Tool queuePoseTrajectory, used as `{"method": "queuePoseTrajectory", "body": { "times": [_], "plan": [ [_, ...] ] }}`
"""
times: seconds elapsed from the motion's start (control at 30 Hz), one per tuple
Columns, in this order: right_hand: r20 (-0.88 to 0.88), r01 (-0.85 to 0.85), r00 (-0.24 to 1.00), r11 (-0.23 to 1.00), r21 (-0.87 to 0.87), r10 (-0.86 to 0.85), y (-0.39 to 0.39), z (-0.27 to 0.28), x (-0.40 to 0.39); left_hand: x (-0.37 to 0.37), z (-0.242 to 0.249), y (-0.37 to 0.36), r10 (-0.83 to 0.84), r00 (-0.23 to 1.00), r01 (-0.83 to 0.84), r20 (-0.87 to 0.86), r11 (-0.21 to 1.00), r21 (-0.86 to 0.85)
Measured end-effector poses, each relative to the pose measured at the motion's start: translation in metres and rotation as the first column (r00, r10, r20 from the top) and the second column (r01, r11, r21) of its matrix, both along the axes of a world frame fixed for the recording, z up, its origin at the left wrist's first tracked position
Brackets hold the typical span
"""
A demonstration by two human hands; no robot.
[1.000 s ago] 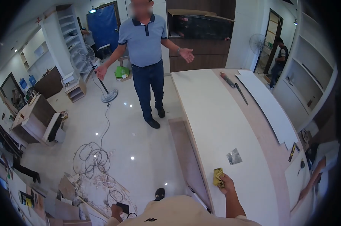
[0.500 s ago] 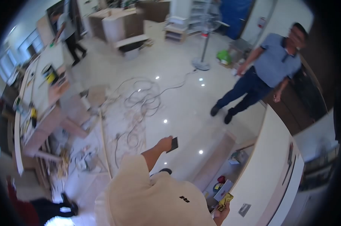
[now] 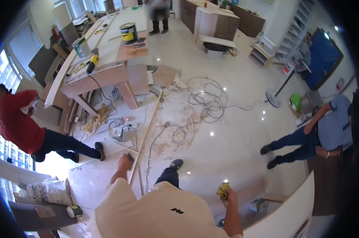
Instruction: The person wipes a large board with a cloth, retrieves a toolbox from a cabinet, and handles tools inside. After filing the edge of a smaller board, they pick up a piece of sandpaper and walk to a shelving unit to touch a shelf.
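Note:
My left hand is stretched out over the floor, closed on a dark flat rectangular piece that shows only as a dark blur at the fingers. A crumpled yellow cloth is bunched in my right hand, which is raised at the lower right. Below that hand lies the edge of a white panel. Nearest to my left hand are a long thin wooden strip and a clear box-like item on the floor.
A workbench holds a yellow-and-black power tool and a paint can. Loops of cable cross the floor. A person in red stands left, another in a blue-grey shirt right. A fan stands behind.
My view has swung left, bringing the workbench and the person in red further in. The right hand with the yellow cloth is now away from the white panel; the left hand still holds the dark piece.

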State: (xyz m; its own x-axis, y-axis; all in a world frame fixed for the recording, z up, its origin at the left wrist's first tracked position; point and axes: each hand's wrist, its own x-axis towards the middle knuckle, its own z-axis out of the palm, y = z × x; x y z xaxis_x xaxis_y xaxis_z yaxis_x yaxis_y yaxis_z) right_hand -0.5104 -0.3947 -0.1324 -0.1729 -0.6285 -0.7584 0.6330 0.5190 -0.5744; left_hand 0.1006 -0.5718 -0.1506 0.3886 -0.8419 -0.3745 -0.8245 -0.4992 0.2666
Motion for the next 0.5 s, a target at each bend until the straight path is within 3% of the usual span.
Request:
{"method": "queuePoseTrajectory", "body": {
  "times": [0.07, 0.17, 0.27, 0.37, 0.47, 0.5],
  "plan": [
    [-0.133, -0.257, 0.958, 0.966, 0.001, 0.255, -0.081, 0.011, 0.028, 0.040, 0.024, 0.025, 0.117, 0.992, -0.118, 0.038, 0.993, 0.014],
    [-0.325, -0.572, 0.781, 0.820, -0.030, 0.533, -0.210, 0.043, 0.085, 0.087, -0.010, 0.045, 0.294, 0.955, -0.295, 0.032, 0.955, 0.034],
    [-0.220, -0.658, 0.748, 0.741, -0.132, 0.626, -0.352, 0.093, 0.179, 0.106, -0.052, 0.035, 0.339, 0.941, -0.339, 0.020, 0.940, 0.019],
    [-0.146, -0.730, 0.676, 0.628, -0.269, 0.723, -0.497, 0.147, 0.284, 0.106, -0.072, 0.004, 0.345, 0.932, -0.352, -0.113, 0.934, -0.054],
    [-0.136, -0.703, 0.629, 0.486, -0.519, 0.766, -0.649, 0.190, 0.397, 0.087, -0.029, -0.040, 0.351, 0.914, -0.381, -0.204, 0.915, -0.134],
    [0.044, -0.556, 0.738, 0.643, -0.526, 0.674, -0.683, 0.222, 0.435, 0.086, -0.024, -0.052, 0.367, 0.893, -0.404, -0.260, 0.909, -0.106]
  ]
}}
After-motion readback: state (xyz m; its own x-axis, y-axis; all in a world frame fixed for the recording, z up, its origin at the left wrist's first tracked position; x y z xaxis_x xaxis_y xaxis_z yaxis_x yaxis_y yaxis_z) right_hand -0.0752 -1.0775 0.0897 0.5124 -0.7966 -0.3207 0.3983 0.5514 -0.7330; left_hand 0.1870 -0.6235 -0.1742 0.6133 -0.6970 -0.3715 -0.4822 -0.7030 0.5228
